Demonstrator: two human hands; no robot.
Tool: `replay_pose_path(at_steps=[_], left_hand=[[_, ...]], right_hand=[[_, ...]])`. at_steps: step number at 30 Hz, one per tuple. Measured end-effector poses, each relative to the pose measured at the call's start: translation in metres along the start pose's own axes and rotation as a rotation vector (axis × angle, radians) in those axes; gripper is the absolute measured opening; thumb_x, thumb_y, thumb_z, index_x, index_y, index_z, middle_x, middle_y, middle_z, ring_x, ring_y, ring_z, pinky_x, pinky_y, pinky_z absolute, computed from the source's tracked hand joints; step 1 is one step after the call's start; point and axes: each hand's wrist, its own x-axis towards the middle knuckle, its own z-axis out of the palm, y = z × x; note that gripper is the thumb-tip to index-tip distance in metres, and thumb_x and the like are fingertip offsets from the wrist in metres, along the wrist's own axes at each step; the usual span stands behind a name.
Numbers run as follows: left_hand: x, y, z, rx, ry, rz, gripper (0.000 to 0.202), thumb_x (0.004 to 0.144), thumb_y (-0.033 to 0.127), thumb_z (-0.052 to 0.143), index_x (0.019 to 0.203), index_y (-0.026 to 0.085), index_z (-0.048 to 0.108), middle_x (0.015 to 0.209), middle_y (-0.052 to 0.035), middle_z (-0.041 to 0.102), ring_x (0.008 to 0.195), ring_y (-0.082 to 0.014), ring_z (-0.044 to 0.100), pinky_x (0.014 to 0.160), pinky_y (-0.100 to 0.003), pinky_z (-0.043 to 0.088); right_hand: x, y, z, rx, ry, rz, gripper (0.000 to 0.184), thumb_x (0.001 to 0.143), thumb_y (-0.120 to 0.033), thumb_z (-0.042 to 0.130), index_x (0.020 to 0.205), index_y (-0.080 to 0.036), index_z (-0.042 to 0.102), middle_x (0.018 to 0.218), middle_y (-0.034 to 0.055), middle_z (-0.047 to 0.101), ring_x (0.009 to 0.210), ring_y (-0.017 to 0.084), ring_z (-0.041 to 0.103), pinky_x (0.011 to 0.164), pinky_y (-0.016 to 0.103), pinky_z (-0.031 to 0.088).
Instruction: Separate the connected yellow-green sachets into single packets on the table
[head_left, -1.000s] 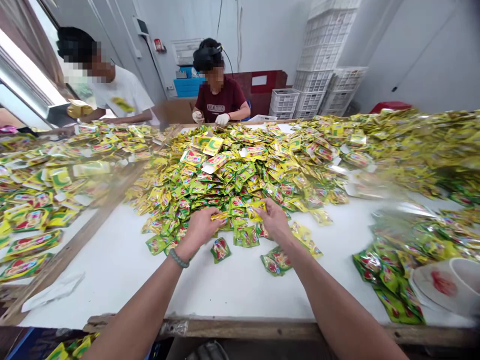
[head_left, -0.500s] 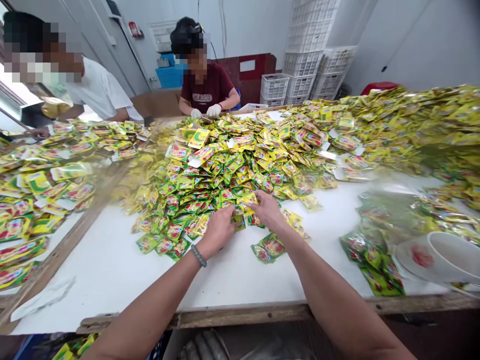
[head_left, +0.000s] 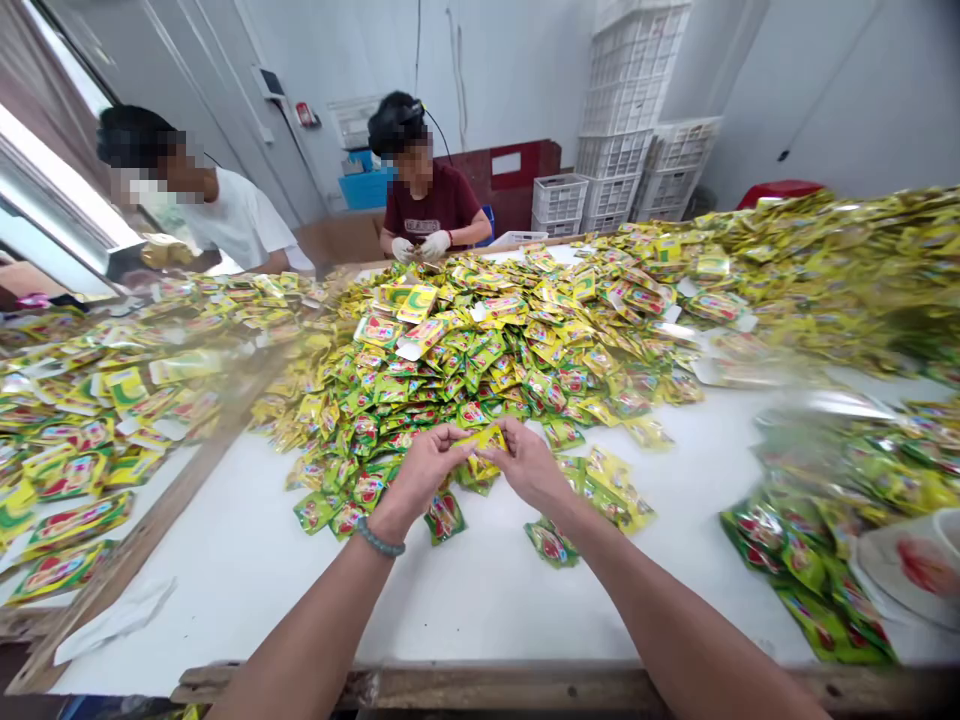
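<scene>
A big heap of small yellow-green sachets (head_left: 495, 340) covers the far half of the white table (head_left: 480, 590). My left hand (head_left: 420, 475) and my right hand (head_left: 529, 462) meet just above the heap's near edge. Both pinch a small bunch of yellow sachets (head_left: 480, 442) held between them, fingers curled around it. A beaded bracelet (head_left: 379, 540) sits on my left wrist. Loose sachets lie under my hands, one green-red sachet (head_left: 444, 515) right below the left wrist.
Two people sit across the table: one in a dark red shirt (head_left: 431, 205) with white gloves, one in white (head_left: 232, 220) at the left. White crates (head_left: 637, 120) are stacked by the back wall. A white bowl (head_left: 919, 560) sits at right among green packets.
My hands have lifted off the heap and come together nearer to me, now holding a small bunch of sachets between them. The camera view has shifted a little.
</scene>
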Motion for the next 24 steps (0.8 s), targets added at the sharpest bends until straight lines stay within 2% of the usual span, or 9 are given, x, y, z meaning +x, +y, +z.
replay_pose_path(at_steps=[5,7,10,12,14,16,18,20,24], left_hand=[[0.02,0.004,0.002,0.141,0.023,0.061,0.034,0.056,0.042,0.083,0.068,0.016,0.064,0.058,0.0012,0.062,0.053,-0.0117,0.054,0.054,-0.024,0.042],[0.03,0.011,0.0,0.246,-0.073,0.085,0.032,0.059,0.042,0.081,0.066,0.016,0.064,0.058,0.0014,0.061,0.052,-0.011,0.051,0.052,-0.023,0.039],[0.048,0.032,-0.01,0.461,-0.224,0.111,0.032,0.07,0.047,0.073,0.068,0.016,0.066,0.059,0.0001,0.062,0.054,-0.0128,0.053,0.052,-0.024,0.038],[0.067,0.053,-0.02,0.731,-0.092,0.199,0.035,0.078,0.051,0.065,0.077,0.016,0.068,0.066,-0.0026,0.066,0.06,-0.016,0.059,0.056,-0.025,0.041],[0.091,0.075,-0.03,1.086,0.195,0.321,0.043,0.084,0.054,0.058,0.092,0.013,0.068,0.08,-0.0089,0.071,0.073,-0.0215,0.064,0.063,-0.029,0.043],[0.116,0.091,-0.04,1.344,0.369,0.383,0.055,0.086,0.057,0.054,0.105,0.006,0.064,0.093,-0.0183,0.071,0.089,-0.0288,0.065,0.072,-0.034,0.044],[0.135,0.098,-0.047,1.433,0.366,0.386,0.061,0.084,0.055,0.059,0.109,-0.001,0.061,0.095,-0.0233,0.069,0.096,-0.0328,0.063,0.076,-0.036,0.044],[0.144,0.097,-0.051,1.449,0.302,0.383,0.055,0.083,0.046,0.064,0.108,-0.002,0.062,0.092,-0.021,0.07,0.094,-0.0311,0.064,0.076,-0.035,0.045],[0.125,0.082,-0.054,1.461,0.165,0.453,0.029,0.09,0.017,0.05,0.112,0.01,0.068,0.094,-0.0115,0.073,0.091,-0.0247,0.065,0.08,-0.035,0.046]], right_hand=[[0.003,-0.002,-0.004,0.306,-0.12,0.085,0.036,0.077,-0.049,0.065,0.098,-0.021,0.061,0.087,0.0031,0.067,0.078,0.019,0.063,0.071,0.031,0.053],[0.003,-0.004,-0.007,0.317,-0.161,0.139,0.035,0.075,-0.052,0.067,0.088,-0.02,0.062,0.078,0.0017,0.065,0.07,0.017,0.06,0.064,0.03,0.052],[0.003,-0.01,-0.012,0.181,-0.078,0.172,0.031,0.073,-0.049,0.068,0.071,-0.021,0.056,0.063,-0.0023,0.056,0.058,0.015,0.051,0.055,0.027,0.045],[0.001,-0.013,-0.015,0.104,-0.025,0.164,0.03,0.076,-0.047,0.065,0.067,-0.022,0.052,0.059,-0.0039,0.051,0.055,0.014,0.047,0.053,0.027,0.04],[0.0,-0.016,-0.017,0.048,0.003,0.14,0.028,0.078,-0.046,0.062,0.069,-0.022,0.052,0.061,-0.0036,0.052,0.057,0.014,0.047,0.055,0.027,0.04],[-0.001,-0.016,-0.016,-0.006,0.012,0.114,0.026,0.079,-0.047,0.059,0.073,-0.022,0.053,0.065,-0.0022,0.055,0.061,0.016,0.05,0.058,0.028,0.042],[-0.002,-0.013,-0.014,-0.056,0.01,0.106,0.025,0.08,-0.048,0.057,0.078,-0.023,0.055,0.069,-0.0002,0.058,0.065,0.018,0.053,0.059,0.029,0.043],[-0.001,-0.01,-0.013,-0.106,0.039,0.116,0.026,0.079,-0.048,0.056,0.081,-0.022,0.056,0.072,0.0026,0.062,0.068,0.021,0.057,0.061,0.032,0.046],[0.004,-0.006,-0.021,-0.109,0.159,0.137,0.03,0.074,-0.048,0.062,0.088,-0.021,0.063,0.086,0.0093,0.068,0.085,0.028,0.063,0.077,0.039,0.05]])
